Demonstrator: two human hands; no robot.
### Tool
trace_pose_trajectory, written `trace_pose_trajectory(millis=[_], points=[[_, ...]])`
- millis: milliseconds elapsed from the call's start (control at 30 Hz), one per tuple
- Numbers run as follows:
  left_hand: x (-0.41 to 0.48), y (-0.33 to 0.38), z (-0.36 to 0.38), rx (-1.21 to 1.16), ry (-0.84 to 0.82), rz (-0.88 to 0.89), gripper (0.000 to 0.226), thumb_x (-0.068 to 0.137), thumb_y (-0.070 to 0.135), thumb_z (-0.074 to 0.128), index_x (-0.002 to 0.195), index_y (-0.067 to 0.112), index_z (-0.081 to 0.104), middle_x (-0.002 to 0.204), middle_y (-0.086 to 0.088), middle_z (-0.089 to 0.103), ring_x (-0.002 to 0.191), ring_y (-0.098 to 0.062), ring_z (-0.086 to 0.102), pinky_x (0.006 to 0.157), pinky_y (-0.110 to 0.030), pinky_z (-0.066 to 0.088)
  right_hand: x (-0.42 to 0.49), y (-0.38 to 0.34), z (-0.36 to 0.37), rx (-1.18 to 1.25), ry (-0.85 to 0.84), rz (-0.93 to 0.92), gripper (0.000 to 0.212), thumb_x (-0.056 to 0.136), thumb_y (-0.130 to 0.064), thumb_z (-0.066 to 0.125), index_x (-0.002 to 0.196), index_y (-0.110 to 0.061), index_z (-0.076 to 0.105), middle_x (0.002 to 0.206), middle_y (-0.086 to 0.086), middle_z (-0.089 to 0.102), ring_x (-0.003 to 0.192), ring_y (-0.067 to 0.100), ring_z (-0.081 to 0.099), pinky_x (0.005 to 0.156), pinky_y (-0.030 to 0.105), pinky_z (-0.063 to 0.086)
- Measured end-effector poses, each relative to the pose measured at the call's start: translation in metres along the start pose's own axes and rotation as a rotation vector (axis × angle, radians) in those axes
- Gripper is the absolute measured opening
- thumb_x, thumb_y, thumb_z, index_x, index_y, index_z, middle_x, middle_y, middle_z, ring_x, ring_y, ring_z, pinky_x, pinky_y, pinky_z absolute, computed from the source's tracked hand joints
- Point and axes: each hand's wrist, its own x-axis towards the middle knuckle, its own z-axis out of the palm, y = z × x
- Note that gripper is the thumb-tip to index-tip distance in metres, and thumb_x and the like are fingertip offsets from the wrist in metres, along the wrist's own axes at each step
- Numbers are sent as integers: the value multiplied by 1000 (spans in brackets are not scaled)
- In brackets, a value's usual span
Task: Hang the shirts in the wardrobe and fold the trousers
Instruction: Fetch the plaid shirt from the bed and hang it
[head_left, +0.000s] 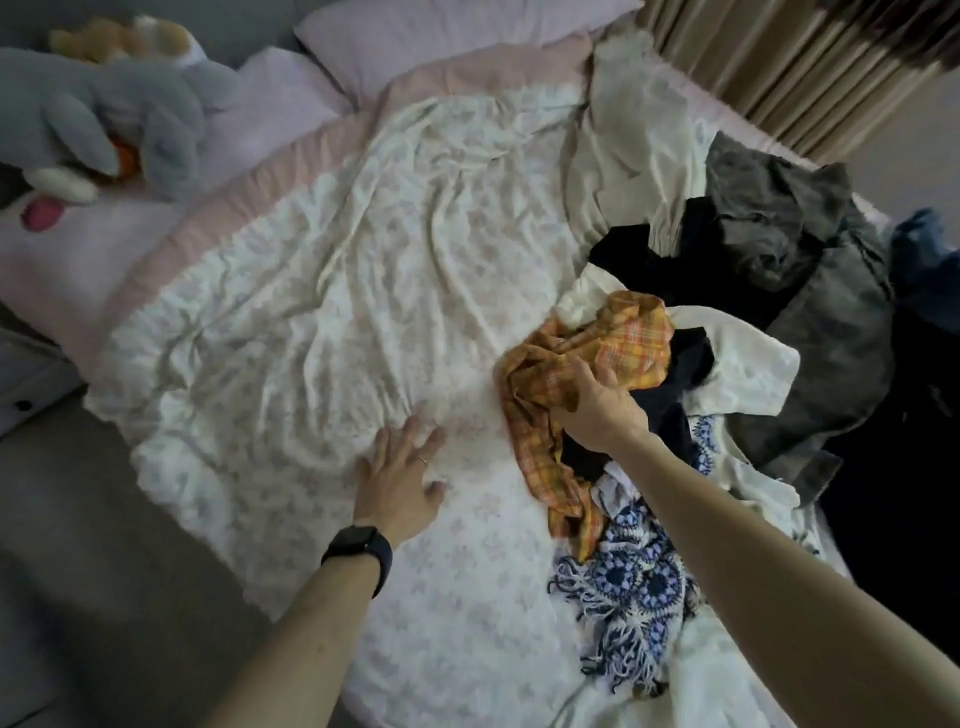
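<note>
Head view: right hand (597, 410) grips the orange plaid shirt (613, 348) at the 3 o'clock edge of the bed (337, 270), beside the clothes pile (779, 291). Left hand (402, 478) lies spread, flat on the bedsheet at 6 o'clock.

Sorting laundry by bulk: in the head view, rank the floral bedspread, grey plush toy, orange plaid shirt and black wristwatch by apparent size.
1. floral bedspread
2. grey plush toy and orange plaid shirt: look alike; toy farther, shirt crumpled, so unranked
3. black wristwatch
</note>
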Motion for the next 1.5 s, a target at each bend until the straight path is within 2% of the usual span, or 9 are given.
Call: trace_pose_trajectory(millis=[167, 367, 600, 767, 933, 1133, 1233, 1367, 1500], points=[[3, -4, -6, -81, -54, 11, 69, 102, 51, 46, 158, 50, 7, 167, 16, -15, 154, -26, -17, 124, -56, 11, -9, -2, 23, -51, 99, 75, 44, 99, -10, 45, 142, -23, 41, 139, 11, 41, 116, 39, 52, 69, 41, 48], [-40, 25, -31, -195, 50, 85, 85, 95, 54, 58, 161, 37, 8, 168, 3, 14, 154, -21, 15, 120, -41, 30, -100, 20, 32, 440, 251, -125, 19, 98, -10, 52, 110, -14, 65, 106, 2, 60, 93, 25, 60, 74, 34, 51], [-155, 99, -17, -156, 179, 409, 98, 87, 56, 69, 150, 63, -6, 168, 12, -2, 151, -18, 21, 119, -35, 32, -247, 59, 46, 574, 240, -224, 19, 89, -10, 69, 94, -29, 69, 94, -12, 64, 79, -1, 58, 65, 9, 40], [-219, 128, 29, -62, 105, 442, 66, 88, 59, 66, 148, 52, 38, 167, 18, 2, 148, -12, 19, 120, -30, 24, -338, 90, 70, 718, 249, -201, 37, 89, -12, 73, 83, -47, 64, 87, -18, 66, 80, 8, 62, 67, 21, 49], [-274, 149, 70, -130, 47, 449, 30, 95, 43, 61, 119, 26, 68, 135, 11, 60, 131, -8, 45, 105, -26, 39, -409, 122, 98, 970, 104, -74, 23, 90, -14, 76, 80, -35, 76, 86, -8, 74, 78, 14, 68, 69, 21, 52], [-320, 152, 104, 46, -107, 381, 12, 80, 33, 59, 88, 24, 57, 94, 2, 64, 93, -24, 61, 75, -37, 51, -444, 165, 157, 710, -219, 80, 10, 87, -29, 76, 87, -40, 76, 84, -21, 73, 82, -3, 66, 72, 11, 46], [-340, 154, 121, 131, -154, 415, 14, 81, 30, 59, 82, 20, 50, 89, -5, 64, 93, -30, 59, 72, -38, 46, -432, 173, 171, 590, -376, 56, 4, 89, -35, 71, 89, -39, 72, 93, -18, 71, 94, 8, 67, 89, 26, 52], [-360, 156, 130, 138, -129, 392, 14, 84, 31, 62, 84, 22, 52, 91, -6, 65, 93, -31, 60, 67, -33, 34, -397, 153, 151, 603, -76, 199, 60, 88, -69, 57, 121, -20, 62, 119, 5, 68, 113, 29, 64, 95, 39, 50], [-372, 157, 127, 146, -117, 353, 16, 85, 29, 63, 100, 22, 64, 104, -10, 67, 103, -31, 59, 76, -34, 39, -351, 139, 119, 732, 165, 449, 108, 81, -75, 61, 153, -8, 18, 160, 23, 16, 136, 45, 42, 106, 50, 42]])
